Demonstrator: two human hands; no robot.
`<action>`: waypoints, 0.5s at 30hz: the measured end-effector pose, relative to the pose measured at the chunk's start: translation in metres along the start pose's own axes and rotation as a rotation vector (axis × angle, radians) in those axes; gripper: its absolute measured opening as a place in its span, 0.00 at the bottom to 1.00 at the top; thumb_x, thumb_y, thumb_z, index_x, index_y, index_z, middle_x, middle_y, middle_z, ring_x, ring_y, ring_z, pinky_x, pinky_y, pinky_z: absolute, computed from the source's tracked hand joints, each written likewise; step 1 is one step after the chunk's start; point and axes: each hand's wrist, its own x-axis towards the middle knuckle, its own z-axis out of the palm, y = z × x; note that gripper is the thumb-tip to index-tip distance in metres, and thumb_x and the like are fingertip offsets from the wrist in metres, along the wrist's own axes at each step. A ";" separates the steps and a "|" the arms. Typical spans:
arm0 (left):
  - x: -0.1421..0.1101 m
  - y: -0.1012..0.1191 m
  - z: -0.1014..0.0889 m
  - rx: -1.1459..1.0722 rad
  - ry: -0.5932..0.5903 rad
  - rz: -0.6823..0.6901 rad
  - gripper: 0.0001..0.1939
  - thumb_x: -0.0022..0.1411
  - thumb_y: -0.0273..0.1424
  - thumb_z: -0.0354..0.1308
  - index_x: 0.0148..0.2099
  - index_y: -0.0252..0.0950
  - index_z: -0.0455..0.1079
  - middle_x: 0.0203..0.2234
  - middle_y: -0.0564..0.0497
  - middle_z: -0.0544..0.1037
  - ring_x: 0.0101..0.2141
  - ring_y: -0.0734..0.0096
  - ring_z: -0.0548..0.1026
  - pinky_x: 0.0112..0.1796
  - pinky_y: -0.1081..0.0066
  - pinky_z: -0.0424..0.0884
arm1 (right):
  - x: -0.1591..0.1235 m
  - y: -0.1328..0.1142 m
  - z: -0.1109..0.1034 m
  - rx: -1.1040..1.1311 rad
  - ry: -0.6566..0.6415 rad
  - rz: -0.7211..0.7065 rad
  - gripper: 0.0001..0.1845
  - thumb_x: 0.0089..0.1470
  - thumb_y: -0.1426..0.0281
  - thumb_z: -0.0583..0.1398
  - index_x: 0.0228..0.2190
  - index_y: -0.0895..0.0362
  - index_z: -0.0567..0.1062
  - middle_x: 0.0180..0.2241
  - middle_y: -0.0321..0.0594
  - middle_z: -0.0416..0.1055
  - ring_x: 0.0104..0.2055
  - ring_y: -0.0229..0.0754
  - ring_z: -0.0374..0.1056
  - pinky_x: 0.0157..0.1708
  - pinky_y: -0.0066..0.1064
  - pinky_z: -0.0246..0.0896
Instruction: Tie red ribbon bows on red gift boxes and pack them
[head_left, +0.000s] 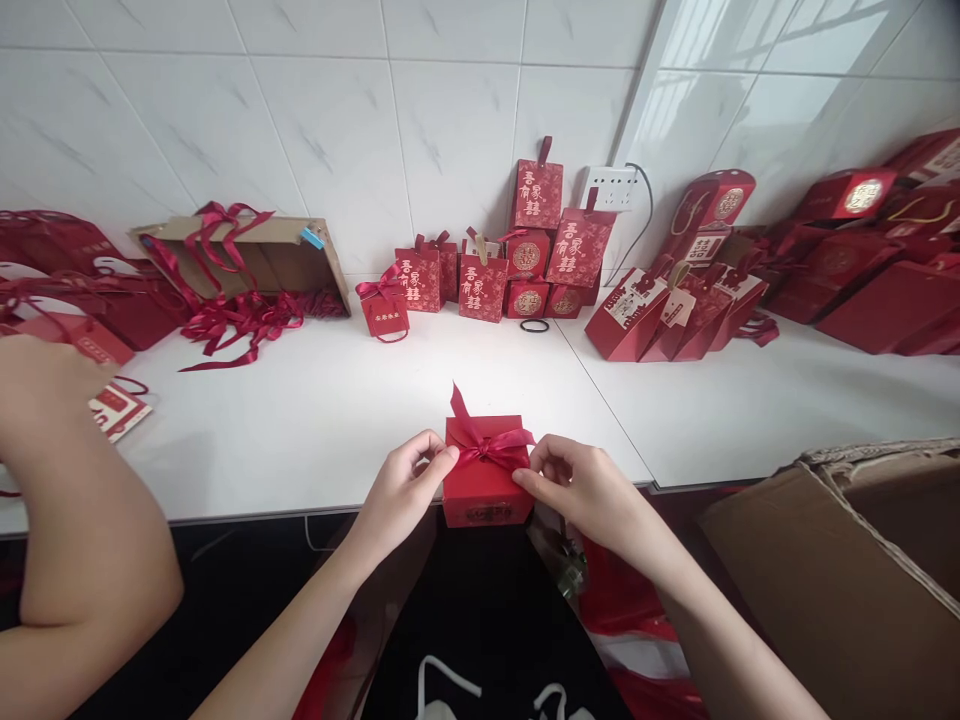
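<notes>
**Black cloth garment with white cords nearest, a glossy red cardboard box just beyond**

At far left, a co-worker's bare forearm partly blocks the view of red paper gift bags. Next, a shallow brown cardboard tray leans on its side near the tiled wall; dark-red satin ribbons drape over its upper edge and spill onto the white table. A small red bag with a bow stands beyond the left hand, whose thumb and fingers pinch the left side of a dark-red satin bow. The bow tops the glossy red box, between both hands at the table's front edge. Behind are stacked red patterned boxes and a black ring. The right hand pinches the bow's right side. Beyond it stand slant-sided red boxes. At lower right, a large brown corrugated carton gapes, its contents too dark to tell.
</notes>
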 end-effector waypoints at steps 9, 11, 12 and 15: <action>-0.001 -0.005 0.005 0.008 0.010 -0.009 0.17 0.59 0.42 0.52 0.26 0.37 0.55 0.19 0.58 0.56 0.21 0.78 0.55 0.24 0.75 0.53 | 0.007 0.011 0.003 0.321 -0.103 0.010 0.18 0.50 0.55 0.60 0.22 0.55 0.65 0.16 0.29 0.59 0.17 0.32 0.54 0.19 0.27 0.50; 0.000 -0.007 0.003 -0.011 0.000 -0.009 0.17 0.59 0.42 0.52 0.26 0.36 0.55 0.19 0.58 0.56 0.21 0.78 0.55 0.24 0.75 0.53 | 0.008 0.010 0.004 0.398 -0.104 0.013 0.18 0.50 0.55 0.60 0.21 0.56 0.66 0.17 0.30 0.59 0.18 0.32 0.55 0.20 0.27 0.51; 0.000 -0.008 0.002 -0.028 -0.010 -0.011 0.17 0.59 0.42 0.52 0.26 0.36 0.55 0.19 0.58 0.56 0.22 0.78 0.55 0.24 0.75 0.53 | 0.009 0.011 0.004 0.447 -0.112 0.018 0.18 0.49 0.56 0.61 0.21 0.56 0.66 0.17 0.30 0.60 0.19 0.32 0.55 0.21 0.27 0.51; 0.002 -0.012 -0.002 -0.111 -0.065 -0.030 0.18 0.58 0.43 0.53 0.26 0.36 0.55 0.20 0.57 0.56 0.23 0.78 0.55 0.26 0.74 0.53 | 0.016 0.015 0.004 0.639 -0.150 0.055 0.18 0.44 0.57 0.66 0.21 0.58 0.68 0.19 0.31 0.62 0.21 0.32 0.56 0.23 0.26 0.49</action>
